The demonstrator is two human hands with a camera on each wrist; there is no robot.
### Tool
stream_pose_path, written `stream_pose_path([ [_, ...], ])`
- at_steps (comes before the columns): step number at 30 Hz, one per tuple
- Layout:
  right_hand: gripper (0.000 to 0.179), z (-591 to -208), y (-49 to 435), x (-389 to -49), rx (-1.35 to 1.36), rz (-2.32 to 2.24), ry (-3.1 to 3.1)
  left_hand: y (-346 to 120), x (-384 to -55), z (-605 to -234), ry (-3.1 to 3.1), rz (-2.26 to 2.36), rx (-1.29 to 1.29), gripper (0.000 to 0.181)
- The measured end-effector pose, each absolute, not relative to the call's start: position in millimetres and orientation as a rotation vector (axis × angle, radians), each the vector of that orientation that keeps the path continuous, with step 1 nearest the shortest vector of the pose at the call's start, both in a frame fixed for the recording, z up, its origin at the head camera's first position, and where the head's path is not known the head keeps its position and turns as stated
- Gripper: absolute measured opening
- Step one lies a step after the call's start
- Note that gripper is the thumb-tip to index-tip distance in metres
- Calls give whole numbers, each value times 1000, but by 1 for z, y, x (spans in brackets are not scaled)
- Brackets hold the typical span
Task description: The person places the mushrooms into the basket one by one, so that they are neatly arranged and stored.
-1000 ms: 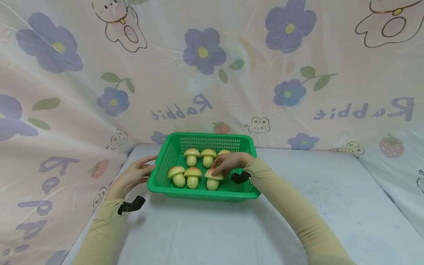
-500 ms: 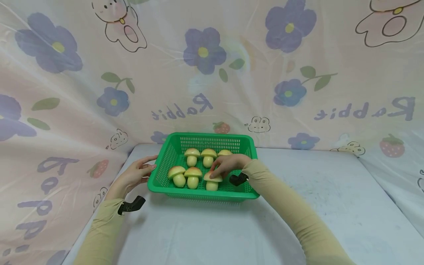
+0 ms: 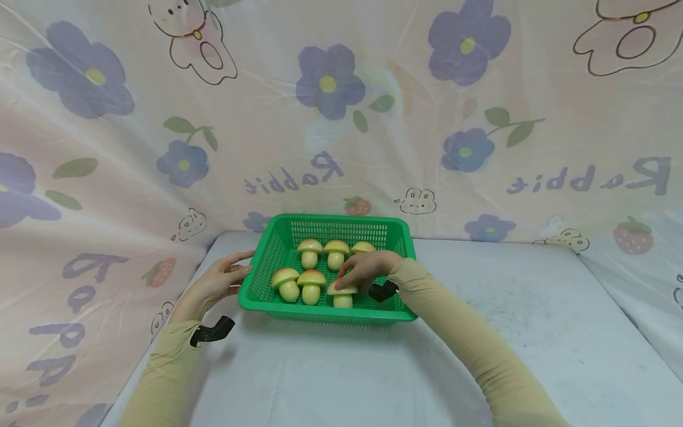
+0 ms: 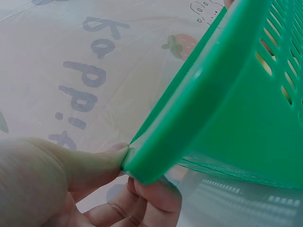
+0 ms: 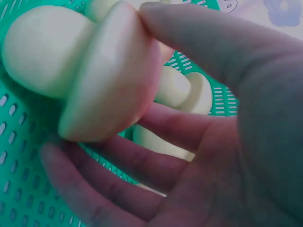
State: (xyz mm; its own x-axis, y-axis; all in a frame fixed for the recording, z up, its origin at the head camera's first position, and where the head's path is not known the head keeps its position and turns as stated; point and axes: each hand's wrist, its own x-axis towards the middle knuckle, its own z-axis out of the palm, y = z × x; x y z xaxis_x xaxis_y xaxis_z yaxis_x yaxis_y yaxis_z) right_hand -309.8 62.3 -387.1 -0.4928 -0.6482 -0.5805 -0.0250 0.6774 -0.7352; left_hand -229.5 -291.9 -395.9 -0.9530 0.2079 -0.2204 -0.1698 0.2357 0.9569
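Observation:
A green plastic basket [image 3: 326, 315] with slotted walls stands on the table. My left hand [image 3: 213, 283] pinches its left rim; in the left wrist view, the thumb and fingers meet the rim's corner [image 4: 154, 163]. Inside the basket, my right hand [image 3: 370, 267] grips a pale yellow mushroom [image 3: 342, 302] by its reddish cap. The right wrist view has this mushroom [image 5: 111, 82] between thumb and fingers, its stem pointing left. Left of it lie two more mushrooms [image 3: 311, 295], and a row [image 3: 335, 261] is behind; the hand partly hides the rightmost.
A white-covered table [image 3: 512, 308] extends to the right and front of the basket. Behind and to the left hangs a printed cloth [image 3: 395, 160] with flowers and rabbits, close to the basket's back edge. Black wrist cameras [image 3: 213, 330] are strapped over both sleeves.
My right hand and the mushroom it grips have shifted slightly toward the basket's front. The left hand, the basket and the other mushrooms stay in place.

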Motion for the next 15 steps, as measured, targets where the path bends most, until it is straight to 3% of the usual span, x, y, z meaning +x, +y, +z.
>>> stream_pose_path([
  [15, 36, -386, 65, -311, -547, -892, 1928, -293, -230, -395, 2200, 1772, 25, 56],
])
